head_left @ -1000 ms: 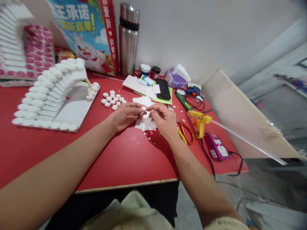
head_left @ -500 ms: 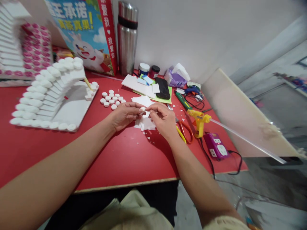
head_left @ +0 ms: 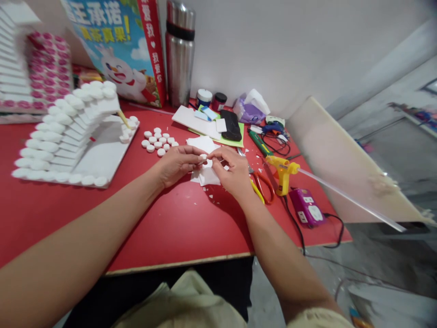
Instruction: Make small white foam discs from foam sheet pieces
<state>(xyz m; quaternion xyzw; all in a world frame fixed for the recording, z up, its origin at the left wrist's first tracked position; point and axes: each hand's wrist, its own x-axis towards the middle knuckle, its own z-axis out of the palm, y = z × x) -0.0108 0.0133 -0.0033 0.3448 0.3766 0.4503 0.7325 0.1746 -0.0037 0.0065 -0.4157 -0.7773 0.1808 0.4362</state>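
"Head camera: what are the hands doing, mid-frame?"

"Left hand [head_left: 175, 165] pinches a small white piece [head_left: 204, 157] between thumb and fingers, at the centre of the frame. Right hand [head_left: 234, 169] has its fingertips right at the piece's side; I cannot tell whether they grip it."

"What lies under them?"

"White sheets [head_left: 210, 177] on a red table [head_left: 170, 232], with tiny scraps just below."

"Further out?"

"Round white discs [head_left: 161, 152] cluster left of centre; beyond, a white stepped model [head_left: 102, 155] edged with discs fills the left. Right of centre, red and yellow tool handles [head_left: 271, 189] lie near a yellow glue gun [head_left: 282, 171], a purple power socket [head_left: 305, 207] below it."

"Farthest off?"

"Steel flask [head_left: 179, 68] and printed bag [head_left: 119, 64], upper left, both upright."
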